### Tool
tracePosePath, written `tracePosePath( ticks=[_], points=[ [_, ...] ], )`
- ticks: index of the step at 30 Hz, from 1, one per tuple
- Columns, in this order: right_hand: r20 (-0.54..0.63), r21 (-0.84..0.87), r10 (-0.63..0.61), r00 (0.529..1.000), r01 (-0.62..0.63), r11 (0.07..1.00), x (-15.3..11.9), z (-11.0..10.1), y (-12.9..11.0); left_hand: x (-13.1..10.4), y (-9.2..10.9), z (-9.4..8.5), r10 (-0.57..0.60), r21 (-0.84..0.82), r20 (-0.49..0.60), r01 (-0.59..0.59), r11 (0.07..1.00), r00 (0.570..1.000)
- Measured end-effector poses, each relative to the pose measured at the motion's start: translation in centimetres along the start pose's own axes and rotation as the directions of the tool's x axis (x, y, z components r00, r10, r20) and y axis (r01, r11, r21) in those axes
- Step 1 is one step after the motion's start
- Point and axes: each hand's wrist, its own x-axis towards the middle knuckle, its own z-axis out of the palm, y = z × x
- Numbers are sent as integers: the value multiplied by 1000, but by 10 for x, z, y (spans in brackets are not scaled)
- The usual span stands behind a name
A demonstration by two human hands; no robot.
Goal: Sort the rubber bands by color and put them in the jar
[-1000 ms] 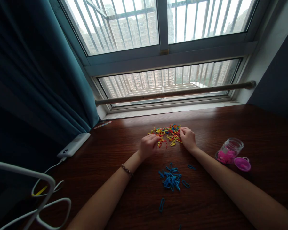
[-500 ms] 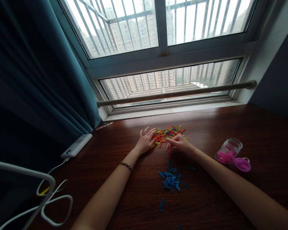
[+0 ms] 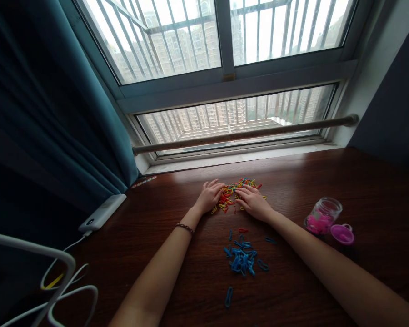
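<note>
A mixed pile of red, yellow and a few blue plastic clips (image 3: 226, 199), looped like safety-pin stitch markers, lies before the window. At its left edge my left hand (image 3: 209, 196) rests with fingers spread, the fingertips touching the clips. My right hand (image 3: 254, 202) lies over the pile's right side, fingers apart and nothing seen in them; it hides some clips. Nearer to me is a heap of blue clips (image 3: 242, 261), with several single blue ones around it. One red clip (image 3: 243, 230) lies just beyond that heap.
Right of my right forearm, a clear jar (image 3: 323, 213) with pink clips leans beside a pink lid (image 3: 342, 234). A white power strip or charger (image 3: 102, 212) with a white cable (image 3: 68, 247) is at left, by the blue curtain (image 3: 98, 127). A rail (image 3: 245, 135) crosses the window.
My right hand has opened from a pinch and moved onto the pile. A red clip now lies beyond the blue heap. My left hand has shifted slightly right, over the pile's edge.
</note>
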Motion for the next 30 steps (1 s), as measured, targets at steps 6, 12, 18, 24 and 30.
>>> tracePosePath(
  ticks=[6,12,18,24,30],
  points=[
    [36,-111,70,997,-66,992,-2,1,-3,-2,-2,2,-108,6,-18,108,994,994],
    [24,-119,84,996,-81,990,-2,-3,-5,-2,0,2,-139,61,-95,145,988,986],
    [35,-124,87,996,-82,989,-2,-5,-7,-2,-1,4,-151,86,-112,161,983,982],
    [95,-121,63,993,-51,991,-2,-2,-7,-2,0,4,-145,80,-82,151,985,986],
    [69,-86,73,995,-67,994,-2,-1,-5,-3,3,0,-99,53,-35,101,994,994]
  ],
)
